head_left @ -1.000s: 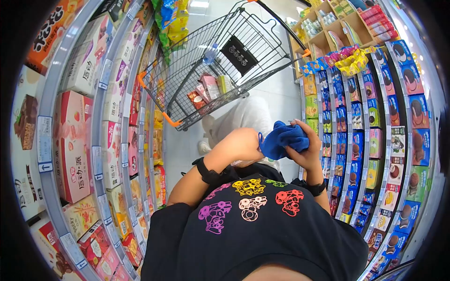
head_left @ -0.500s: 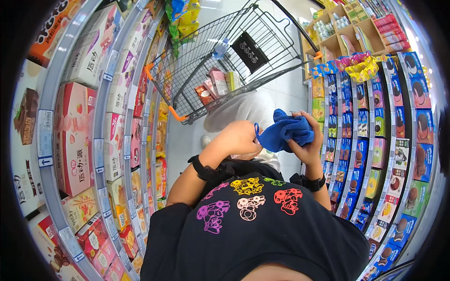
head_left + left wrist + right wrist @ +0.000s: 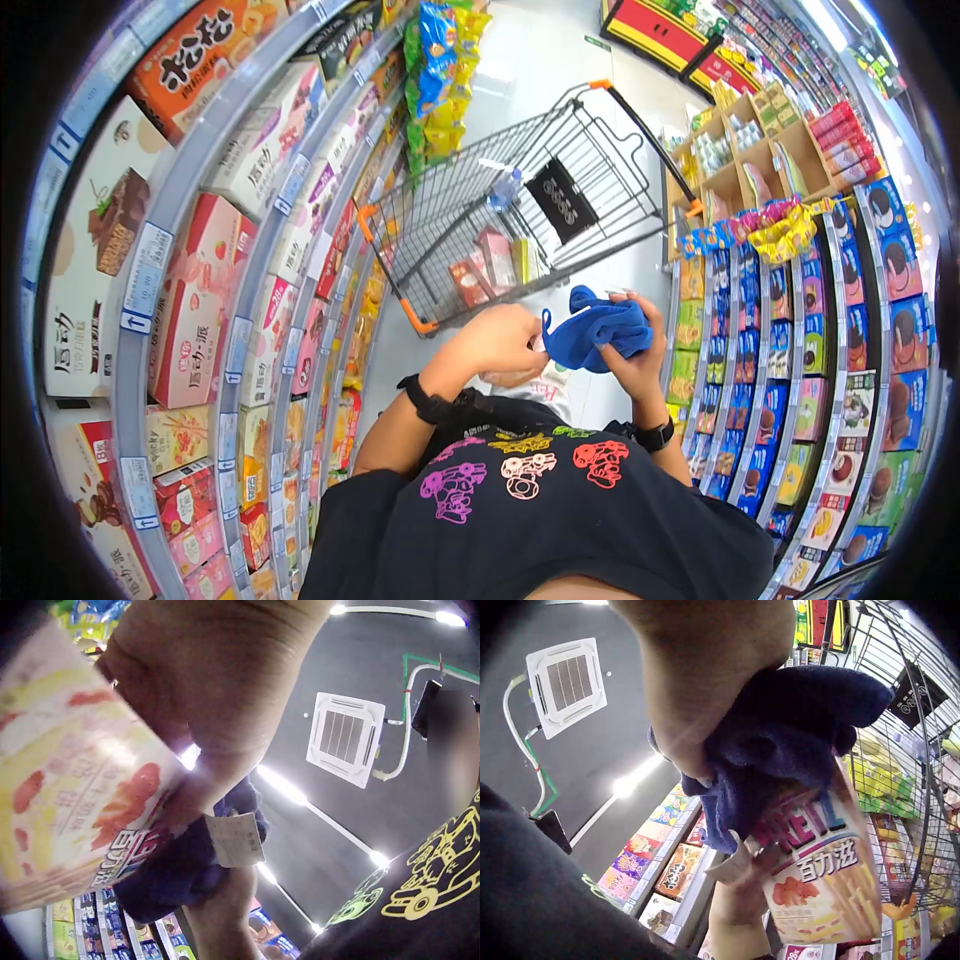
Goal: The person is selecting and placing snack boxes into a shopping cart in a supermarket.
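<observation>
A dark blue cloth (image 3: 600, 333) is bunched up in my right hand (image 3: 638, 352), whose fingers and thumb grip it. On the other side, my left hand (image 3: 505, 342) has its fingers curled round a PRETZ snack box (image 3: 825, 874) with pictures of sticks and strawberries. The same box (image 3: 75, 780) fills the left of the left wrist view. A small pale tag (image 3: 236, 840) hangs at the cloth's edge, beside the left fingers; whether they pinch it I cannot tell. Cloth and box overlap in the right wrist view.
Beyond my hands stands a wire shopping cart (image 3: 500, 215) with several boxes and a bottle (image 3: 505, 190). Shelves of snack boxes (image 3: 205, 300) line the left; packaged biscuits (image 3: 905, 330) fill the right shelves. Bagged snacks (image 3: 437, 90) hang at the far left.
The head view has tilted up, so the cart and shelves appear lower and more of the aisle shows. Both hands keep hold, lying slightly lower in view.
</observation>
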Demonstrator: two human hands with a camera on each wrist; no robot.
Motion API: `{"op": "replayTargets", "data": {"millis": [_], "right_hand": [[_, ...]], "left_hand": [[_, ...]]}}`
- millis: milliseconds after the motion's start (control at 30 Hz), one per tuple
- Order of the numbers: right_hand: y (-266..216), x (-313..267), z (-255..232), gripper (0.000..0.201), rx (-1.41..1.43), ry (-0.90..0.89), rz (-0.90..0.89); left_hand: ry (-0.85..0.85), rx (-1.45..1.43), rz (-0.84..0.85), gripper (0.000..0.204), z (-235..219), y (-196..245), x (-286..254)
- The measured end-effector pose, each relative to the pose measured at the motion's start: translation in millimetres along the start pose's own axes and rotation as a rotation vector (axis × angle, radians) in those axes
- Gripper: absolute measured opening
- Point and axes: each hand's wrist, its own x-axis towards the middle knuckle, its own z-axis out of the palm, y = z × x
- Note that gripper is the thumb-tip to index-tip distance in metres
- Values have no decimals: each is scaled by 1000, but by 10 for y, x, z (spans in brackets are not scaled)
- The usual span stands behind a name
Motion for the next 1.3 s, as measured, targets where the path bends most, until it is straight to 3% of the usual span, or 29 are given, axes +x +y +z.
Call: {"op": "replayTargets", "data": {"millis": [133,233,367,467,633,767,900,1000,1033,1167,1267,1300], "right_hand": [[87,85,49,63,136,27,78],[122,142,111,61,69,24,110],[59,276,126,59,-66,51,-42],[-35,341,104,58,-124,17,-122],[-23,403,93,57,-217,57,-111],[81,371,99,56,-291,202,-88],[99,434,179,53,-297,415,-28],[38,537,367,47,-237,511,4],[86,554,441,46,-237,515,-1],[224,657,507,46,-335,447,-98],[326,702,480,47,-358,419,-36],[354,731,461,47,-342,422,18]], "left_hand": [[79,-27,19,36,-222,56,-92],[116,-1,32,34,-246,-49,-45],[-42,180,-113,31,-304,-58,57],[58,29,-26,27,-256,-79,95],[-36,21,-122,26,-444,9,205],[99,-108,-37,32,-516,-47,249],[260,-239,137,25,-509,20,335],[314,-453,37,22,-277,-24,444],[228,-532,-110,24,-235,-32,479],[439,-723,-28,27,-83,-190,706],[458,-688,-46,29,-130,-176,723],[331,-603,-203,29,-216,-156,684]]}}
